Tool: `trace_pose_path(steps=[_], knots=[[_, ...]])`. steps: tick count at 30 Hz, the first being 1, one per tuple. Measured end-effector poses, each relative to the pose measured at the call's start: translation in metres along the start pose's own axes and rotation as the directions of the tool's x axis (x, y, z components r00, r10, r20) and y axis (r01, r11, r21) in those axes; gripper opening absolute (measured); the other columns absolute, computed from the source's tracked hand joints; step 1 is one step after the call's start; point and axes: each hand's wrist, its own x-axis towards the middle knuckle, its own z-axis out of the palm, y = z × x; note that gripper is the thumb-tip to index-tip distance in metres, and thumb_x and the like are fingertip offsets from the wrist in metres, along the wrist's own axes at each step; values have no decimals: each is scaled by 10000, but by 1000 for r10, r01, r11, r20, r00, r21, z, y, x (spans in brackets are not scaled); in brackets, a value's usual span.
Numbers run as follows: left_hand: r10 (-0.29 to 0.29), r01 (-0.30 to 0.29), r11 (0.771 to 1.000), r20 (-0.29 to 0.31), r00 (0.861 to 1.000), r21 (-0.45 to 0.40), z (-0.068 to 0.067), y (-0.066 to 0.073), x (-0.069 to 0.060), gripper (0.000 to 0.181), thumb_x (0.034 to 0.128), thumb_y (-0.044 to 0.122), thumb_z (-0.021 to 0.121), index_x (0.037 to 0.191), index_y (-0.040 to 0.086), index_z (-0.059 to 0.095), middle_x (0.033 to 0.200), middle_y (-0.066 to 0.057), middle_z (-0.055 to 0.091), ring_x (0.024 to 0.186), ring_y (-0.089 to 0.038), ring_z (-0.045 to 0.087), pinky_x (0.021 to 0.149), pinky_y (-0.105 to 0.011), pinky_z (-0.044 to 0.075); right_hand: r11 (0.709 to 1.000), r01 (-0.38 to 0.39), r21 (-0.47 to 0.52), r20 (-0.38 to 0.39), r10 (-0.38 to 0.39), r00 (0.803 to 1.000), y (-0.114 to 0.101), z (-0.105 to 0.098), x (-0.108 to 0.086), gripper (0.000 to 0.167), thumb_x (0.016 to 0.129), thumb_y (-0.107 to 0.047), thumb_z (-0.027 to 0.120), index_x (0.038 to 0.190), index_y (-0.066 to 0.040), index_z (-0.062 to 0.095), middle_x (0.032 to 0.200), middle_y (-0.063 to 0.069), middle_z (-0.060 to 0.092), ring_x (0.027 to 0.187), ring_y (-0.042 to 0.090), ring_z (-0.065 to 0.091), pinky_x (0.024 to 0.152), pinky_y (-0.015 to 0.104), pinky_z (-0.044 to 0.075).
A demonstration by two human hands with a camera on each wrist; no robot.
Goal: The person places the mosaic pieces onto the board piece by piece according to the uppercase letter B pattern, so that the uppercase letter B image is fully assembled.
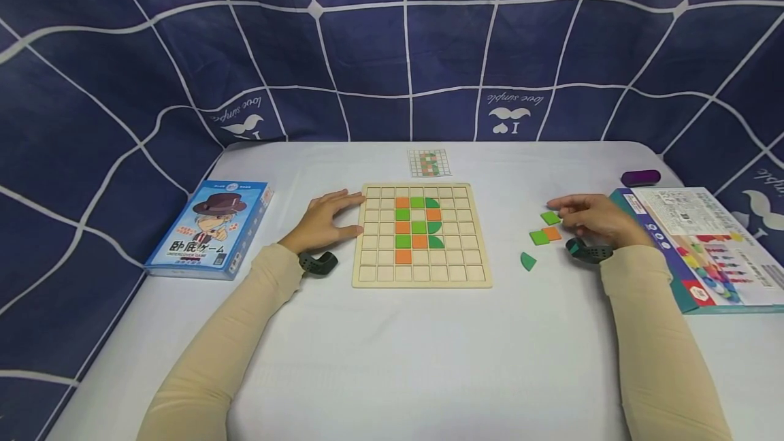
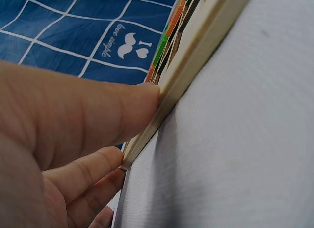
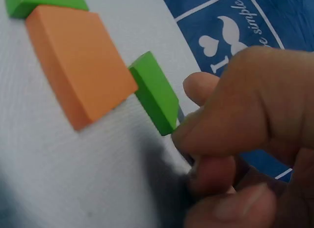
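Note:
In the head view my left hand point(image 1: 326, 222) rests at the left edge of a square wooden grid board point(image 1: 380, 275). Its thumb point(image 2: 140, 107) and fingertips touch the board's side, fingers mostly straight. Orange square tiles point(image 1: 403, 256), green square tiles point(image 1: 402, 241) and dark green curved tiles point(image 1: 435, 242) sit in the board's middle. My right hand point(image 1: 591, 218) is beside a loose green square tile point(image 3: 156, 95), fingers bent and thumb close to them. A dark sliver shows between the fingertips; whether it is a tile is unclear. An orange tile point(image 3: 81, 66) lies nearby.
Another green tile point(image 1: 540, 237) and a dark green quarter-round tile point(image 1: 528, 261) lie on the white table. A small pattern card point(image 1: 429, 163) is behind the board. A blue game box point(image 1: 214, 226) stands left; a larger box point(image 1: 723, 243) and purple case point(image 1: 640, 177) are right.

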Motion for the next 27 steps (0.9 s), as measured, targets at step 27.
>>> trace_pose_path(steps=[27], knots=[[-15, 15, 1000, 4, 1000, 10, 1, 0, 0, 709, 965, 307, 785, 1589, 72, 545, 1674, -141, 475, 1617, -379, 291, 1303, -589, 149, 988, 52, -145, 13, -51, 999, -10, 25, 14, 481, 996, -37, 738, 1397, 161, 561, 978, 45, 579, 774, 101, 600, 679, 196, 603]])
